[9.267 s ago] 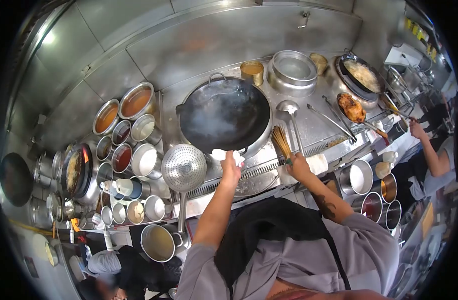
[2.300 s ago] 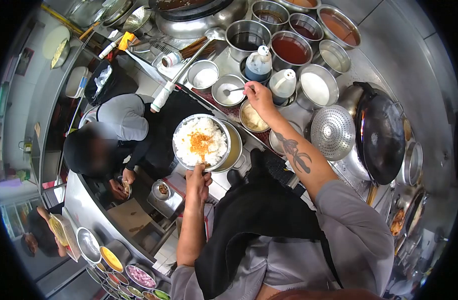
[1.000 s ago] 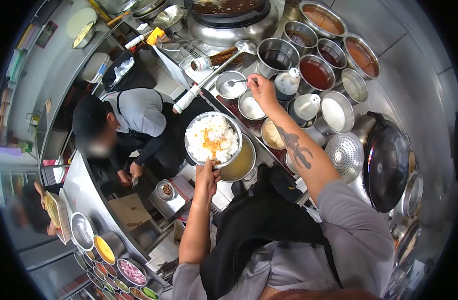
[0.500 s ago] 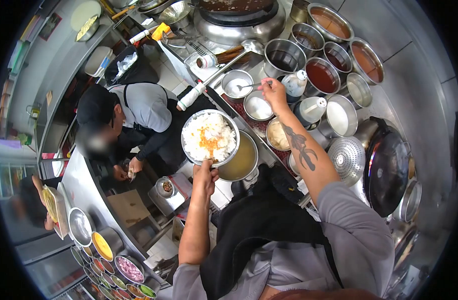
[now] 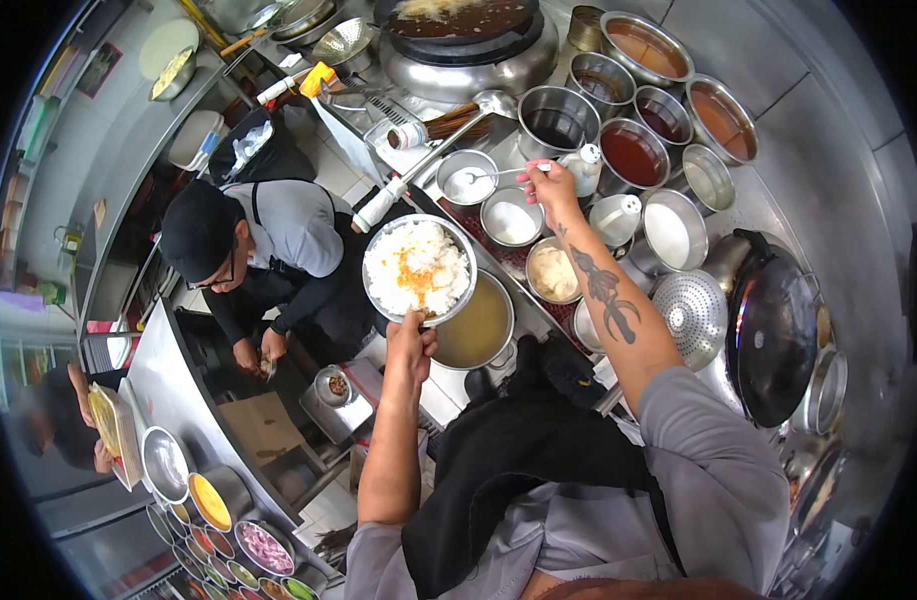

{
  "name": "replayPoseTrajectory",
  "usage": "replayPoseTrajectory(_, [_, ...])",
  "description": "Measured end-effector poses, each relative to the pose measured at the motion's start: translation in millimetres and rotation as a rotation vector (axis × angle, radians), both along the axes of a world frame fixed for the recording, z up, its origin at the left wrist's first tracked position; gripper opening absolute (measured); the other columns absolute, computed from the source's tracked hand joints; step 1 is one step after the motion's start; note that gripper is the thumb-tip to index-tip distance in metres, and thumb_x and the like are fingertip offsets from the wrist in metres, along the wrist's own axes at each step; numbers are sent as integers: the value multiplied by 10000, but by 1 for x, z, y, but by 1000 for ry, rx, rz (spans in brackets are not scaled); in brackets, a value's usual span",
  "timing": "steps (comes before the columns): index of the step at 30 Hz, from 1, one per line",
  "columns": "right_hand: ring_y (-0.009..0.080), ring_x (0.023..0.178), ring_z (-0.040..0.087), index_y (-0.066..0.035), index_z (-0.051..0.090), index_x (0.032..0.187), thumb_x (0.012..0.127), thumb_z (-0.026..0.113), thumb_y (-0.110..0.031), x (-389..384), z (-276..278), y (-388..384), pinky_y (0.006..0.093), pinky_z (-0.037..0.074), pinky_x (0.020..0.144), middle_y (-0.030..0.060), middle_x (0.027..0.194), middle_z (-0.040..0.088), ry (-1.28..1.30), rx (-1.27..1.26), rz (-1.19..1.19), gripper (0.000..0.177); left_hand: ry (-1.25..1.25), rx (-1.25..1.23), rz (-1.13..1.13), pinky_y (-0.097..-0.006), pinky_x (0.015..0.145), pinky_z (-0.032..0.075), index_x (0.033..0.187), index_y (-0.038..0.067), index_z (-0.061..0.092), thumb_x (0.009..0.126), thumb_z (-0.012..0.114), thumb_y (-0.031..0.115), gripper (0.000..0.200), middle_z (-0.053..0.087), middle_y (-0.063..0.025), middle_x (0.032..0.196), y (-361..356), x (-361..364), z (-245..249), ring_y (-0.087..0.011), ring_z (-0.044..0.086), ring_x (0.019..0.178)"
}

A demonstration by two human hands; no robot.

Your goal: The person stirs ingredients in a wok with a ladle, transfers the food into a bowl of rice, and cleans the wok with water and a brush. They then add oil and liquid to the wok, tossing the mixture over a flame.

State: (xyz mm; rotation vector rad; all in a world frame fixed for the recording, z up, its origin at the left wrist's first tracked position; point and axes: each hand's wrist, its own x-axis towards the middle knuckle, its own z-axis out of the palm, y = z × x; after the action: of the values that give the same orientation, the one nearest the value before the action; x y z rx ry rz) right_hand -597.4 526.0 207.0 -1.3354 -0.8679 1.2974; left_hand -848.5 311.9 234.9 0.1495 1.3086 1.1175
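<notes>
In the head view, your hands are apart: your left hand [image 5: 410, 348] is clamped on the near rim of the metal bowl [image 5: 470, 286], with its rice [image 5: 413, 258] (topped with orange bits) just beyond your fingers. Your right hand [image 5: 550, 186] pinches a spoon [image 5: 508, 172], its head over a small tub [image 5: 466, 158] holding something white.

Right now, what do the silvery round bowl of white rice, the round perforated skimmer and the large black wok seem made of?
Rice bowl: likely stainless steel, by its shiny, silvery rim.
Skimmer: seemingly bare metal, from the bright grey sheen around its holes.
Wok: probably iron or steel, dark with glossy glints.
</notes>
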Motion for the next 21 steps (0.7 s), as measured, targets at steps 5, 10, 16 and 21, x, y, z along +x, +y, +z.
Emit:
replayPoseTrajectory(5, [78, 560, 512, -37, 565, 999, 903, 568, -138, -4, 29, -14, 225, 434, 490, 75, 800, 656, 121, -9, 34, 139, -16, 10, 3, -220, 391, 257, 909, 14, 495, 810, 494, 96, 130, 454, -36, 677, 13, -2, -11, -72, 350, 460])
replayPoseTrajectory(10, [73, 573, 514, -34, 576, 998, 906, 563, -127, -12, 82, -37, 216, 425, 513, 63, 807, 657, 157, 78, 154, 132, -42, 67, -13, -224, 393, 262, 923, 1, 479, 814, 483, 87, 139, 454, -45, 669, 37, 1, -22, -79, 357, 456])
replayPoseTrajectory(16, [67, 566, 495, -28, 593, 983, 893, 560, -111, -8, 44, -9, 223, 406, 538, 35, 762, 657, -432, 542, 93, 127, -93, 132, 9, -228, 392, 267, 925, 1, 479, 815, 489, 86, 139, 454, -35, 660, 41, 7, -20, -80, 361, 458])
replayPoseTrajectory(21, [222, 622, 637, -43, 607, 887, 846, 578, -113, -20, 12, 11, 346, 476, 584, 114, 707, 654, -687, 477, 143, 86, -75, 102, 25, -225, 387, 260, 917, 16, 483, 811, 494, 97, 133, 450, -33, 650, 25, 4, -17, -79, 358, 452])
